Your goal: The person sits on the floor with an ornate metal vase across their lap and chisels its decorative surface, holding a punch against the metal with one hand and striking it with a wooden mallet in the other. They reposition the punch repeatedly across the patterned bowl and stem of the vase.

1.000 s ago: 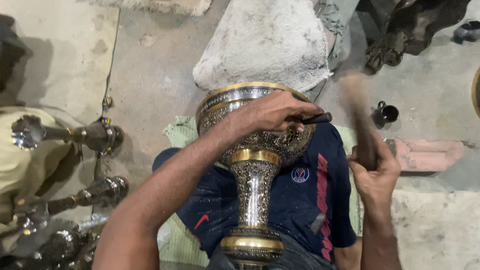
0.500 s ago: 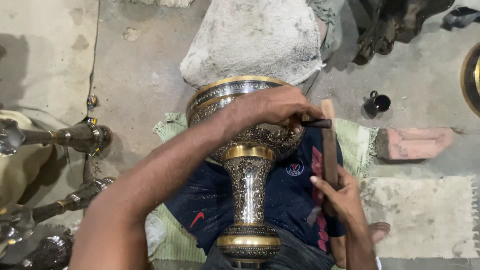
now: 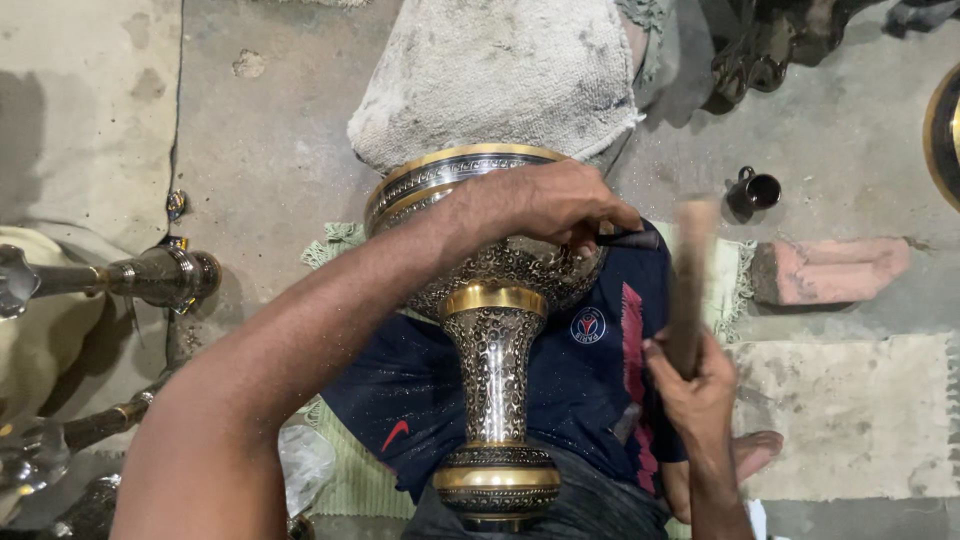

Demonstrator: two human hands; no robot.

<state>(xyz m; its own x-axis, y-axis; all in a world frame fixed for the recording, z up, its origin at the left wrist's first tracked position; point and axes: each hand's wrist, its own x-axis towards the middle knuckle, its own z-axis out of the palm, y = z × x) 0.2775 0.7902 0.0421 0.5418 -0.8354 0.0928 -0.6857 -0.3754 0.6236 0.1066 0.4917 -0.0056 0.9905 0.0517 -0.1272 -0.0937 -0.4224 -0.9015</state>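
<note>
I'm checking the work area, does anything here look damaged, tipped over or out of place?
Nothing looks damaged. The ornate metal vase lies on its side across the lap, steadied by the left hand; that seems deliberate. The right hand grips a wooden stick, motion-blurred.

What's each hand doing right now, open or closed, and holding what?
Left hand: closed on a thin dark tool, resting on the engraved metal vase.
Right hand: closed on a wooden stick, blurred.

The wooden stick (image 3: 690,285) in the right hand (image 3: 695,385) is pure motion blur, so its shape is hard to make out. The left hand (image 3: 545,205) covers most of the thin dark tool (image 3: 625,233) and part of the engraved vase (image 3: 495,350). A gold-rimmed disc (image 3: 945,135) is cut off at the right edge.
</note>
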